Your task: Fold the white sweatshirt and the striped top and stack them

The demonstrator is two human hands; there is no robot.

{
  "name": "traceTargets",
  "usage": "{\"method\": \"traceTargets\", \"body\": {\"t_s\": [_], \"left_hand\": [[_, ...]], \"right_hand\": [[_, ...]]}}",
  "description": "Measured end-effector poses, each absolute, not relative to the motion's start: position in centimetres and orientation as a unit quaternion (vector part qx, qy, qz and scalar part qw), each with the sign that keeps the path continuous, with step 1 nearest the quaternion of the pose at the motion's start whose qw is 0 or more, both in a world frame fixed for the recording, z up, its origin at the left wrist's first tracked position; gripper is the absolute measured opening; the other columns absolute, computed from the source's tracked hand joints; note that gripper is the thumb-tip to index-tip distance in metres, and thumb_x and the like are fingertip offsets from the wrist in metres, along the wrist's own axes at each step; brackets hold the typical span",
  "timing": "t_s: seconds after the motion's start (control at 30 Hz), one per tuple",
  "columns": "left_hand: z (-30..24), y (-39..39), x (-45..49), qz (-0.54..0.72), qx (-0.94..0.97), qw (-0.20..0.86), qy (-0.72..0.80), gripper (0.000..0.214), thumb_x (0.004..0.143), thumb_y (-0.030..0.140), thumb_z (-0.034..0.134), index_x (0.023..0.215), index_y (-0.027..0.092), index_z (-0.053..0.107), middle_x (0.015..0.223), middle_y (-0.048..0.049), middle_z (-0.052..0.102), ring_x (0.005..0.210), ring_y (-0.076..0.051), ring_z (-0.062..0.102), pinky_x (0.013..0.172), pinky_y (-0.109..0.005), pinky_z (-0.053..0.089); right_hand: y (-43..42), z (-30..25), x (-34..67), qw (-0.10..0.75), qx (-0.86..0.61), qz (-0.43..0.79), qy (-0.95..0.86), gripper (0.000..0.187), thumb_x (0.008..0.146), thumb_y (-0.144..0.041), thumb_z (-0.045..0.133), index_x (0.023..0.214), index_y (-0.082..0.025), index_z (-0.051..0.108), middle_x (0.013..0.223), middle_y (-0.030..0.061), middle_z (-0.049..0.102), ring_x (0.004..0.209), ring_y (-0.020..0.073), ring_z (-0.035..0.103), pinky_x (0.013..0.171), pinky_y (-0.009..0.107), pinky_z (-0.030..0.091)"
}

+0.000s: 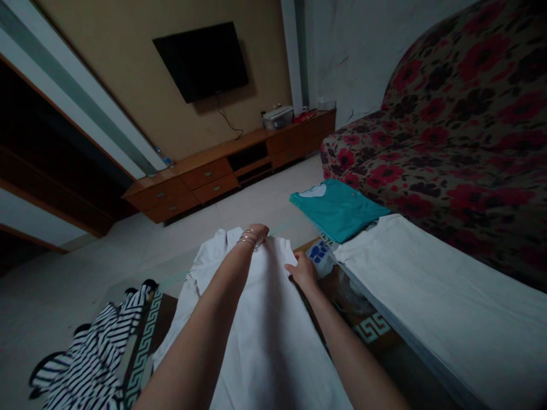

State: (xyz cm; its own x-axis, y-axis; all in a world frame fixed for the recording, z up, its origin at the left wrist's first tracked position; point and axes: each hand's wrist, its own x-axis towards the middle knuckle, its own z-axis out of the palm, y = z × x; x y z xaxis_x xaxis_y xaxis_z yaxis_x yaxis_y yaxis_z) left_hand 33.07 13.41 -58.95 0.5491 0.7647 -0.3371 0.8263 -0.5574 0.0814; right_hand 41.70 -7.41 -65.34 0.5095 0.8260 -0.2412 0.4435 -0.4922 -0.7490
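A white garment (265, 330) lies spread flat in front of me on a low patterned table (376, 327). My left hand (258, 232), with thin bangles at the wrist, is closed on the garment's far edge near the collar. My right hand (302, 271) pinches the garment's right edge, fingers closed on the cloth. Both forearms stretch over the fabric.
A folded teal shirt (337, 209) rests on a white sheet (431, 296) covering the floral sofa (461, 142) at right. A black-and-white striped garment (92, 353) lies crumpled at lower left. Beyond, a wooden TV cabinet (222, 171) stands under a wall-mounted TV (200, 60) across pale floor tiles.
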Motion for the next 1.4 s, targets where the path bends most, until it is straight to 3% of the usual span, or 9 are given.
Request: {"method": "traceTargets", "body": {"t_s": [0.2,0.33,0.6,0.73,0.87,1.07,1.23,1.3,1.4], "left_hand": [[-59.5,13.4,32.9,-0.136,0.857,0.106,0.486,0.011,0.059,0.012,0.072,0.07,0.012,0.071,0.071,-0.0084,0.068,0.082,-0.022,0.065,0.078,-0.027,0.047],[-60.8,13.0,32.2,-0.081,0.854,0.134,0.496,0.023,0.059,0.01,0.064,0.081,0.012,0.071,0.071,-0.0057,0.067,0.075,-0.018,0.063,0.072,-0.024,0.046],[-63.5,12.9,29.7,0.036,0.835,0.223,0.501,0.025,0.06,0.009,0.049,0.077,0.01,0.067,0.073,-0.0041,0.067,0.072,-0.015,0.06,0.068,-0.024,0.046],[-64.1,12.1,27.6,0.082,0.839,0.28,0.459,0.017,0.06,0.009,0.046,0.067,0.011,0.061,0.09,-0.0073,0.071,0.082,-0.015,0.063,0.073,-0.023,0.048],[-64.3,11.3,25.9,0.101,0.844,0.308,0.428,0.015,0.06,0.008,0.044,0.063,0.012,0.058,0.099,-0.0106,0.071,0.092,-0.015,0.064,0.082,-0.024,0.048],[-63.7,10.7,26.5,0.078,0.854,0.264,0.441,0.03,0.067,0.005,0.043,0.087,0.011,0.064,0.098,-0.0083,0.071,0.092,-0.015,0.064,0.088,-0.029,0.046],[-63.2,8.2,27.6,0.042,0.863,0.169,0.475,0.022,0.084,0.02,0.051,0.1,0.016,0.066,0.109,-0.0121,0.066,0.114,-0.027,0.055,0.1,-0.048,0.037],[-63.2,6.0,27.5,0.041,0.868,0.144,0.473,0.032,0.087,0.032,0.054,0.116,0.02,0.061,0.128,-0.0135,0.057,0.127,-0.03,0.044,0.105,-0.052,0.031],[-63.4,1.7,26.7,0.062,0.892,0.069,0.442,0.058,0.087,0.045,0.055,0.14,0.024,0.04,0.153,-0.0136,0.027,0.142,-0.03,0.019,0.111,-0.053,0.023]], "right_hand": [[-7.5,-64.4,41.0,0.266,-0.822,0.297,-0.407,0.047,0.074,-0.034,0.073,0.115,-0.019,0.054,0.108,0.0081,0.066,0.101,0.0227,0.063,0.077,0.027,0.044],[-7.7,-63.9,40.7,0.239,-0.832,0.289,-0.41,0.043,0.077,-0.023,0.069,0.116,-0.02,0.053,0.108,0.0071,0.066,0.101,0.0213,0.063,0.077,0.026,0.044],[-8.9,-64.1,39.4,0.23,-0.838,0.201,-0.451,0.021,0.09,-0.015,0.051,0.11,-0.017,0.057,0.102,0.0091,0.065,0.096,0.0185,0.06,0.076,0.026,0.04],[-10.1,-65.2,39.2,0.246,-0.737,0.083,-0.624,0.023,0.095,-0.013,0.039,0.097,-0.02,0.061,0.101,0.0065,0.062,0.099,0.018,0.052,0.08,0.028,0.037],[-11.1,-66.1,40.1,0.22,-0.628,0.051,-0.745,0.02,0.095,-0.019,0.047,0.083,-0.02,0.063,0.091,0.0031,0.063,0.098,0.0191,0.047,0.082,0.031,0.034],[-13.1,-66.7,41.4,0.265,-0.592,0.076,-0.758,0.019,0.09,-0.01,0.05,0.089,-0.018,0.067,0.106,0.0042,0.066,0.11,0.0182,0.047,0.093,0.033,0.033],[-16.2,-68.2,41.8,0.274,-0.589,0.095,-0.755,0.032,0.086,-0.003,0.045,0.1,-0.018,0.069,0.126,0.0056,0.06,0.124,0.0204,0.043,0.102,0.037,0.033],[-17.6,-68.7,42.0,0.266,-0.594,0.104,-0.752,0.036,0.087,-0.004,0.043,0.106,-0.019,0.069,0.128,0.0055,0.059,0.124,0.0208,0.044,0.102,0.037,0.034],[-18.9,-68.7,42.0,0.256,-0.62,0.105,-0.734,0.04,0.088,-0.005,0.039,0.113,-0.019,0.067,0.126,0.0066,0.06,0.123,0.021,0.047,0.103,0.037,0.036]]}}
